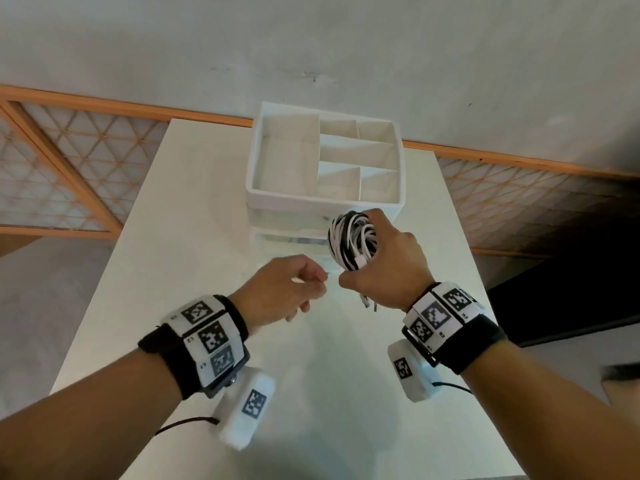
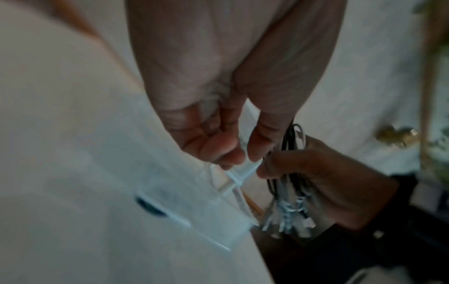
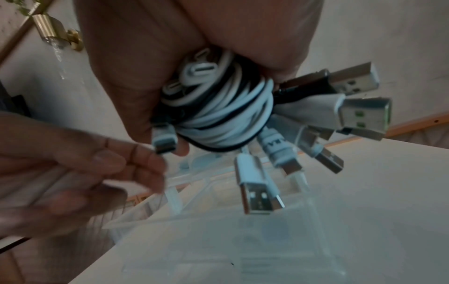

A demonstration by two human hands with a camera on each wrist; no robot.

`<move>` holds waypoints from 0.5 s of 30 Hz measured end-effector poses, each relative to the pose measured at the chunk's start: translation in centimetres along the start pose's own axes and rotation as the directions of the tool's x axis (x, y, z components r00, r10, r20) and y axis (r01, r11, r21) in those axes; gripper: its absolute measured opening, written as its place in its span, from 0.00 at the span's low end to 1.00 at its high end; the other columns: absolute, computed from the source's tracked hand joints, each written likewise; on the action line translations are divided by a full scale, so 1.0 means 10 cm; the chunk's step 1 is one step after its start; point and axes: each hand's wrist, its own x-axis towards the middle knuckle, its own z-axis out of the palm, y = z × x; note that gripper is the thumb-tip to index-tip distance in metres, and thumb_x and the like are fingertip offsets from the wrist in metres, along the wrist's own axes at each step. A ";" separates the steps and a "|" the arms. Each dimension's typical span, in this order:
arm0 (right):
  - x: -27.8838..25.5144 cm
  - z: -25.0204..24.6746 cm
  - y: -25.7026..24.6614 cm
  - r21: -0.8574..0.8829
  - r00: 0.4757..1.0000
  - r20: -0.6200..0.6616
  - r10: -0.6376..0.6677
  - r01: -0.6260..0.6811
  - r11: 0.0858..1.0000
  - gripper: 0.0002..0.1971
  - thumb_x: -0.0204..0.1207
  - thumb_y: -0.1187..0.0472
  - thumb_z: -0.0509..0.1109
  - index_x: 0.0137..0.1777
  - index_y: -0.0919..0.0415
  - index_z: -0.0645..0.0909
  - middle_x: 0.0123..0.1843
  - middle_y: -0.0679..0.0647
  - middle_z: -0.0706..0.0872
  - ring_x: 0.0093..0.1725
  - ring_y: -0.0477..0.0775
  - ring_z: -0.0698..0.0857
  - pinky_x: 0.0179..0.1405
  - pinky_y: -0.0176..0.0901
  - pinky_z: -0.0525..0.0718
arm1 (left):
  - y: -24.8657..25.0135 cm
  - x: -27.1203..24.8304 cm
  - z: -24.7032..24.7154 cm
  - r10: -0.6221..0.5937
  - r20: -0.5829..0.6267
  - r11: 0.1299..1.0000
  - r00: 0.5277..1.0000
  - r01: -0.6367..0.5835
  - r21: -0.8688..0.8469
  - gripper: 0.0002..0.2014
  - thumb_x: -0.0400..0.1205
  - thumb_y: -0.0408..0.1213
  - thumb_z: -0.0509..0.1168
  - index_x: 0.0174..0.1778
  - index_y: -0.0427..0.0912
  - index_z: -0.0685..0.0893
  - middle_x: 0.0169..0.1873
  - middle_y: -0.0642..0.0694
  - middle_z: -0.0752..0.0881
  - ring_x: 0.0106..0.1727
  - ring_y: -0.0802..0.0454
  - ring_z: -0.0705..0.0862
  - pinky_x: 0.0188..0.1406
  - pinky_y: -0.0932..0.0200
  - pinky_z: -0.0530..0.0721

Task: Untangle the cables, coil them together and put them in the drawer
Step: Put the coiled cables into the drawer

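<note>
My right hand [image 1: 388,258] grips the coiled bundle of black and white cables [image 1: 353,240] above the white worktop [image 1: 194,209], just in front of the white drawer unit [image 1: 325,157], whose open top tray is split into compartments. My left hand [image 1: 291,292] sits close beside it, thumb and forefinger pinching the clear handle of the translucent drawer [image 2: 194,217] below the tray; only the left wrist view shows that pinch plainly, though it is blurred there. The right wrist view alone reveals the loose ends: several USB plugs [image 3: 359,113] fan out from under my fingers, one with green inside, and a grey connector sleeve carries raised lettering too soft to read. From the head view I can make out square black-and-white coded markers on both wristbands [image 1: 207,334], with small tags reading "C2" and "C3" on the left one. A wooden lattice screen [image 1: 69,168] stands behind the worktop.
</note>
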 end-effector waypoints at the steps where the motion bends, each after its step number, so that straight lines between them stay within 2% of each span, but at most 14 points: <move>1: 0.03 0.00 -0.05 -0.006 1.000 0.006 -0.016 0.016 1.000 0.38 0.53 0.49 0.79 0.63 0.42 0.67 0.36 0.45 0.86 0.36 0.51 0.85 0.36 0.48 0.89 | 0.02 0.01 -0.07 0.071 -0.044 0.978 0.997 -0.061 0.200 0.13 0.81 0.36 0.69 0.62 0.46 0.83 0.55 0.54 0.86 0.45 0.56 0.85 0.39 0.67 0.78; 3: 0.09 0.01 -0.16 -0.025 0.998 0.033 -0.046 0.046 0.999 0.38 0.55 0.49 0.80 0.66 0.43 0.66 0.36 0.45 0.86 0.35 0.48 0.84 0.35 0.45 0.87 | -0.05 0.01 -0.15 0.073 -0.008 0.836 0.997 -0.056 0.545 0.25 0.82 0.41 0.66 0.76 0.48 0.74 0.72 0.53 0.78 0.68 0.53 0.79 0.64 0.62 0.75; 4: 0.12 0.02 -0.21 -0.041 0.997 0.050 -0.062 0.064 0.997 0.39 0.56 0.49 0.80 0.66 0.42 0.66 0.36 0.45 0.86 0.34 0.48 0.85 0.34 0.44 0.87 | -0.12 -0.01 -0.15 0.034 0.031 0.773 0.999 -0.046 0.633 0.28 0.82 0.43 0.65 0.79 0.47 0.70 0.77 0.50 0.75 0.75 0.50 0.75 0.71 0.57 0.72; 6: 0.19 0.06 -0.30 -0.089 0.991 0.077 -0.108 0.115 0.989 0.39 0.56 0.50 0.80 0.65 0.42 0.64 0.36 0.44 0.85 0.33 0.51 0.86 0.34 0.44 0.87 | -0.26 -0.09 -0.11 0.000 0.089 0.686 0.996 -0.064 0.725 0.29 0.83 0.46 0.63 0.82 0.47 0.67 0.80 0.49 0.71 0.78 0.48 0.70 0.76 0.52 0.70; 8: 0.23 0.13 -0.37 -0.178 0.979 0.129 -0.157 0.179 0.968 0.38 0.56 0.50 0.79 0.65 0.44 0.63 0.37 0.46 0.85 0.33 0.54 0.86 0.33 0.44 0.87 | -0.32 -0.18 -0.08 0.008 0.129 0.654 0.992 -0.103 0.749 0.28 0.84 0.47 0.62 0.82 0.49 0.67 0.80 0.50 0.70 0.78 0.49 0.70 0.75 0.52 0.70; 12: 0.29 0.34 -0.42 -0.342 0.936 0.257 -0.239 0.319 0.884 0.40 0.57 0.50 0.79 0.69 0.47 0.64 0.45 0.50 0.85 0.40 0.59 0.84 0.38 0.45 0.81 | -0.25 -0.28 -0.20 -0.029 0.188 0.646 0.982 -0.125 0.753 0.26 0.84 0.47 0.61 0.81 0.51 0.70 0.79 0.52 0.72 0.78 0.50 0.72 0.76 0.52 0.71; 13: 0.31 0.39 -0.41 -0.352 0.928 0.293 -0.230 0.328 0.877 0.41 0.57 0.50 0.79 0.70 0.47 0.64 0.46 0.50 0.85 0.40 0.59 0.83 0.39 0.45 0.82 | -0.22 -0.28 -0.25 -0.011 0.175 0.656 0.984 -0.125 0.744 0.23 0.83 0.47 0.62 0.76 0.53 0.76 0.76 0.54 0.77 0.75 0.51 0.76 0.75 0.52 0.73; 15: 0.35 0.48 -0.38 -0.375 0.911 0.370 -0.182 0.325 0.868 0.43 0.56 0.49 0.81 0.70 0.49 0.64 0.47 0.51 0.84 0.41 0.59 0.84 0.39 0.47 0.84 | -0.15 -0.28 -0.34 0.168 0.053 0.702 0.984 -0.157 0.695 0.12 0.79 0.45 0.63 0.55 0.56 0.88 0.58 0.55 0.89 0.56 0.54 0.86 0.63 0.50 0.82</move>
